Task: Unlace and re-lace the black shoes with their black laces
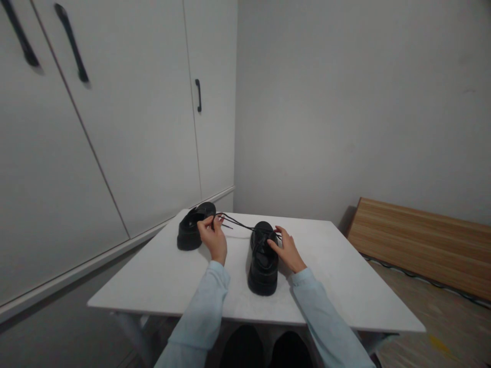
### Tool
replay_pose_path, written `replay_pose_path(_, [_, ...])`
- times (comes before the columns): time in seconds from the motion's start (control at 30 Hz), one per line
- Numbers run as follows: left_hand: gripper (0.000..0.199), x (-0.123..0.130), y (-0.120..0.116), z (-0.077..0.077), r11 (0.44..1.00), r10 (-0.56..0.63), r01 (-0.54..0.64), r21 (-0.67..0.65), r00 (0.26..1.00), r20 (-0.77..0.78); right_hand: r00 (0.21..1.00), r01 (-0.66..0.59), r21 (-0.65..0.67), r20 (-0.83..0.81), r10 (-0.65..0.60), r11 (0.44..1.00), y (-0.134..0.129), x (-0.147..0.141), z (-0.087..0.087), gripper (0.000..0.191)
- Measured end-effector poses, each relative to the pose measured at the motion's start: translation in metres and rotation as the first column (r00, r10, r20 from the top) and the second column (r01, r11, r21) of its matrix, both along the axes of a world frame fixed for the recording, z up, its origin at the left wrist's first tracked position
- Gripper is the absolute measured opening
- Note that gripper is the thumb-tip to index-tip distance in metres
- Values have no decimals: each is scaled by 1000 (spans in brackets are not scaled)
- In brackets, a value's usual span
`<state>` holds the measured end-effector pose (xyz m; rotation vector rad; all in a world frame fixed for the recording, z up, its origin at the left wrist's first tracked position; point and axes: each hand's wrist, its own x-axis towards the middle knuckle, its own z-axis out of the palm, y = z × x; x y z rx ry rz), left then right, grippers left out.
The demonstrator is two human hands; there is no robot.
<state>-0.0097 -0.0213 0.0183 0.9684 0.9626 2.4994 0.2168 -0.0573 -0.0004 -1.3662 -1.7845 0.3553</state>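
Note:
A black lace-up shoe (263,276) stands on the white table in front of me, its toe pointing away. From its upper part, black laces (238,223) stretch leftward in the air to my left hand (213,237), whose fingers are pinched on them. My right hand (287,249) is at the right side of this shoe, thumb and fingers closed around the lace area near the tongue. A second black shoe (188,238) sits at the back left of the table, just behind my left hand, which covers part of it.
The white table (330,286) has its front edge near my body. White cabinets (153,128) with dark handles line the left, and a plain wall (345,102) rises behind. A wooden board (422,245) leans at the right, with a dark cable along its lower edge.

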Motion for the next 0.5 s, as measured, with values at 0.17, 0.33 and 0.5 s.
replay_pose_path(0.17, [27, -4, 0, 4, 998, -40, 30, 60, 985, 166, 1000, -11, 16, -6, 11, 1000, 1, 1, -2, 58])
replay_pose_path(0.33, [31, 0, 3, -1, 977, -204, 210, -34, 969, 138, 999, -24, 17, -32, 25, 1000, 2, 2, -3, 59])
replay_pose_path(0.5, [31, 16, 4, -10, 855, -476, 445, -265, 877, -65, 997, -40, 29, -61, 42, 999, 4, 1, -5, 60])
